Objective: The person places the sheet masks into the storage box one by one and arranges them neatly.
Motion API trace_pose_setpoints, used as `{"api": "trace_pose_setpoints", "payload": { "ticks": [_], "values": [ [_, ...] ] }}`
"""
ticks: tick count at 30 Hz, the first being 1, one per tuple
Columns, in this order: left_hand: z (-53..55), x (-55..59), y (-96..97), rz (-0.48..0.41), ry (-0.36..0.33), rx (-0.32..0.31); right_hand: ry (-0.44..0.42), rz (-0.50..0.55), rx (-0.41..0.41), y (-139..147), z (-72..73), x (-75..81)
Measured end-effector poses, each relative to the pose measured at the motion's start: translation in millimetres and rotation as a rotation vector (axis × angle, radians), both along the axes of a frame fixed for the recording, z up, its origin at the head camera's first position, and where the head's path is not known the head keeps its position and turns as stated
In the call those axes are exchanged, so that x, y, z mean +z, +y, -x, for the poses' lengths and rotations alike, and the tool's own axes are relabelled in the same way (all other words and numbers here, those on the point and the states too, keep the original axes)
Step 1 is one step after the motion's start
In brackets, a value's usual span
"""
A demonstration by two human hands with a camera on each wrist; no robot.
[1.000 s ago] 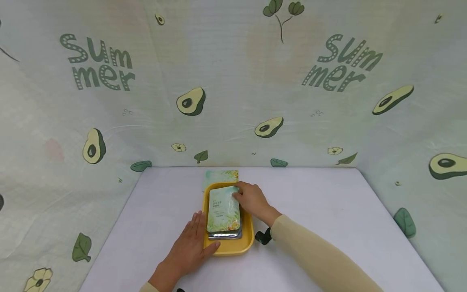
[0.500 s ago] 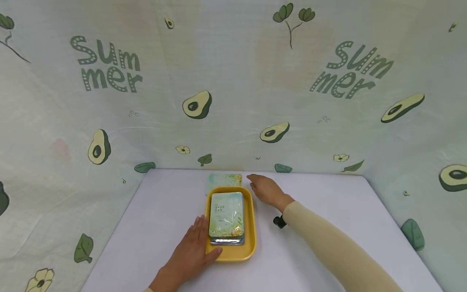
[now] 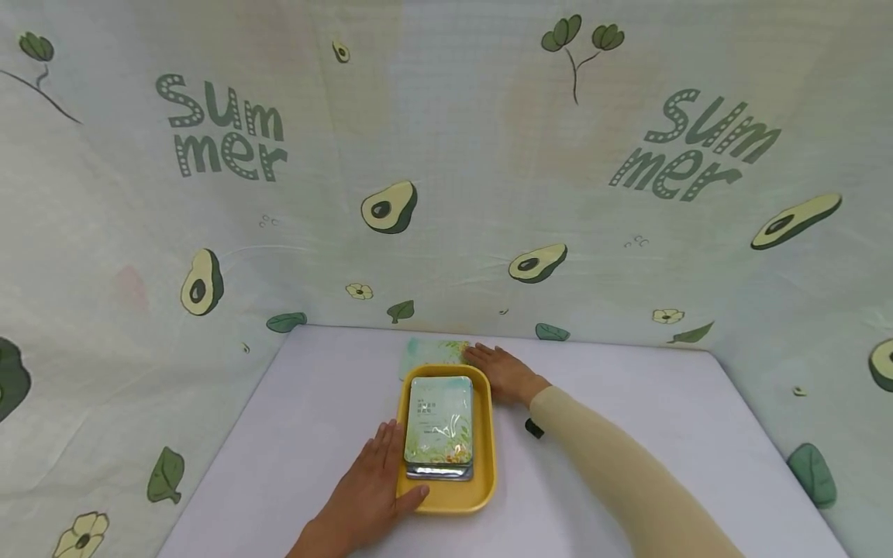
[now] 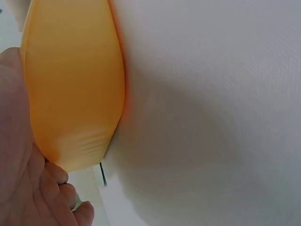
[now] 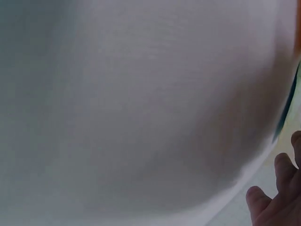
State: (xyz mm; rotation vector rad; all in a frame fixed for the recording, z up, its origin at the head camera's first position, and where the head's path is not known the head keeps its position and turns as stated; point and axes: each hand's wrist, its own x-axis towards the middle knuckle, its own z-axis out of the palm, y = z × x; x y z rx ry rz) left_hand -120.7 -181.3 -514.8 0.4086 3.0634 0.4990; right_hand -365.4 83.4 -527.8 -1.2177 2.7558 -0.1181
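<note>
A yellow tray (image 3: 446, 498) stands on the white table and holds a small stack of flat packets. On top lies a pale green packet (image 3: 439, 420) with printed leaves and flowers; a silver packet edge (image 3: 439, 472) shows below it. My left hand (image 3: 366, 492) rests along the tray's left side, fingers straight, thumb at its front left rim. Behind the tray lies another floral packet (image 3: 434, 351), partly hidden by the rim. Fingers extended, my right hand (image 3: 505, 375) reaches its right end; contact is hard to tell. The right wrist view shows fingertips spread apart.
A white table (image 3: 593, 434) spreads out to both sides of the tray. Behind it and at the sides hangs a pale cloth (image 3: 453, 155) printed with avocados and leaves. A small black object (image 3: 534, 428) shows beneath the right wrist.
My right hand has let go of the top packet in the tray, moved away to the back right, then come to the packet behind the tray. The left hand stays at the tray.
</note>
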Motion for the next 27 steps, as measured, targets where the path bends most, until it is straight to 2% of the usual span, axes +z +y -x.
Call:
{"api": "trace_pose_setpoints", "payload": {
  "ticks": [5, 8, 13, 20, 27],
  "values": [
    [-1.6, 1.9, 1.4, -0.010, -0.043, 0.012, -0.019, -0.060, -0.018, 2.6, -2.5, -4.2],
    [-1.8, 2.6, 2.0, -0.008, -0.064, 0.018, 0.018, -0.112, -0.019, 3.8, -2.9, -6.2],
    [-1.2, 1.0, 3.2, -0.001, -0.062, 0.026, 0.050, -0.137, -0.047, 6.2, -3.0, -8.0],
    [-2.3, -0.5, 5.3, -0.006, -0.057, 0.021, 0.018, -0.157, -0.188, 37.9, -7.5, -11.0],
    [-1.3, 0.8, 4.0, -0.004, -0.070, 0.024, 0.011, -0.140, -0.259, 76.1, -22.7, -6.2]
  ]
}}
